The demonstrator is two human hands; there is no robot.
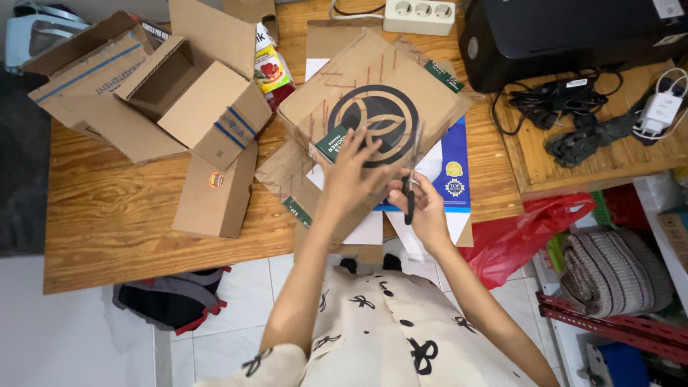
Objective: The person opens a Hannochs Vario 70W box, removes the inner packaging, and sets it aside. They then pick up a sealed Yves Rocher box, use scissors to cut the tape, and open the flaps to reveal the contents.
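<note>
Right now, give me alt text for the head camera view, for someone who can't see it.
A person's right hand holds black scissors while the left hand rests on a flattened cardboard box with a round dark emblem, on a wooden table. Open cardboard boxes lie to the left.

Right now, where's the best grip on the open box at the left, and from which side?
Grip the open cardboard box by its raised side wall near the open top, coming from above. The mouth faces up and looks empty, so fingers could hook over the rim. Neither hand is near it.
</note>
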